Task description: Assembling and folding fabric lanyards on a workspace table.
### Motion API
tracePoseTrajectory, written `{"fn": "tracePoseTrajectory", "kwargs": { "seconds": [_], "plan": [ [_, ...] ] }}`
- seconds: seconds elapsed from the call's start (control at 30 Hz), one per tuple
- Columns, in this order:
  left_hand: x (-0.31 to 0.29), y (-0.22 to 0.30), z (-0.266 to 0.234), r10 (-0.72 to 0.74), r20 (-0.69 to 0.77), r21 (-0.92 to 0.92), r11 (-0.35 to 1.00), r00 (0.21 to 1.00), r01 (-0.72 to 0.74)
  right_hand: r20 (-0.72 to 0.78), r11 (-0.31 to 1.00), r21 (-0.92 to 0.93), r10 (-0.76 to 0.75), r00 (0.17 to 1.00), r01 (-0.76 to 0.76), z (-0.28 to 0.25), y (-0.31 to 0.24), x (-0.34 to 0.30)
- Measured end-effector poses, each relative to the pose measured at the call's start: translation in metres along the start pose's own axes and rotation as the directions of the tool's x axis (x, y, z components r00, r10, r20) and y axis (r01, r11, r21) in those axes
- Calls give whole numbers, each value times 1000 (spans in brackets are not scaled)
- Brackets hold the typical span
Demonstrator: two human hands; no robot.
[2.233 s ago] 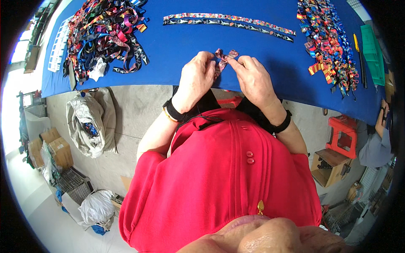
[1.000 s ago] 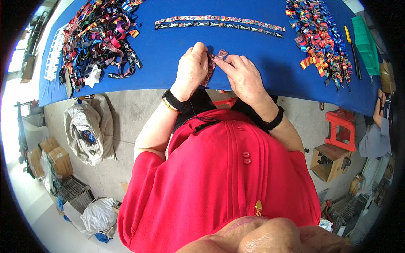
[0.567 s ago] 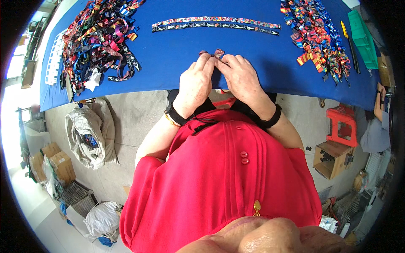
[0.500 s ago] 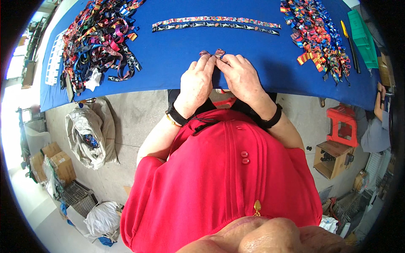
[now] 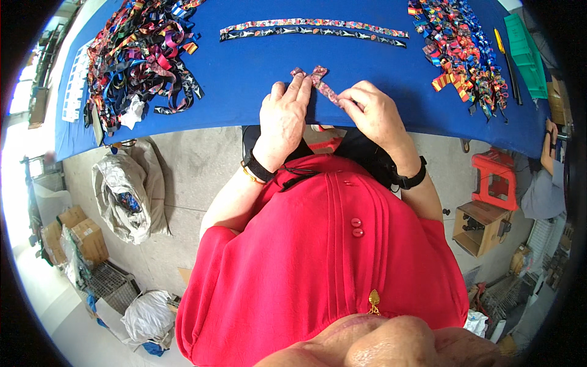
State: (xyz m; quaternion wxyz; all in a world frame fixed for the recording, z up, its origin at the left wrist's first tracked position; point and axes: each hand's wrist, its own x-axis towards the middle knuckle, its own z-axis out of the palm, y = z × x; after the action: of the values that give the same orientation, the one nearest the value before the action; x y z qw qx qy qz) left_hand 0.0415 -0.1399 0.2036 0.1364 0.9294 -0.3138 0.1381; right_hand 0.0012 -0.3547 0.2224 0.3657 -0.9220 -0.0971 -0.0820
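Note:
A narrow pink-and-maroon patterned strap lies crossed over itself near the front of the table, its upper part bent into a small loop. My left hand holds its crossed part down with fingertips pressed together; the thumb is mostly hidden. One end of the strap runs toward my right hand, which pinches it between thumb and fingers. Beyond my hands, two flat straps lie side by side: a light multicoloured one and a black one with white figures.
A tangled heap of colourful straps covers the table's left. Bundled straps lie on the right, beside a yellow-and-black tool and a green tray. A red stool stands on the floor; another person's arm shows at far right.
My right hand has moved right and toward me, away from my left hand, drawing out the strap's end. More of the strap now shows between them.

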Motion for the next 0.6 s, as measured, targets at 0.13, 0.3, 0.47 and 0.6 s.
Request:
{"fn": "tracePoseTrajectory", "kwargs": {
  "seconds": [0.13,0.3,0.47,0.6],
  "plan": [
    [0,-3,-1,-5,16,-1,1000,1000,5,147,992,88,71,987,-85,-10,-2,2],
    [-4,-5,-7,-68,-36,-144,988,997,62,-21,982,145,122,992,-118,-7,7,19],
    [-12,7,-12,-76,-88,-179,982,993,60,30,987,48,152,988,-153,5,8,36],
    [-8,12,-9,-58,-78,-179,983,995,43,32,986,31,165,986,-166,17,11,45]
  ]
}}
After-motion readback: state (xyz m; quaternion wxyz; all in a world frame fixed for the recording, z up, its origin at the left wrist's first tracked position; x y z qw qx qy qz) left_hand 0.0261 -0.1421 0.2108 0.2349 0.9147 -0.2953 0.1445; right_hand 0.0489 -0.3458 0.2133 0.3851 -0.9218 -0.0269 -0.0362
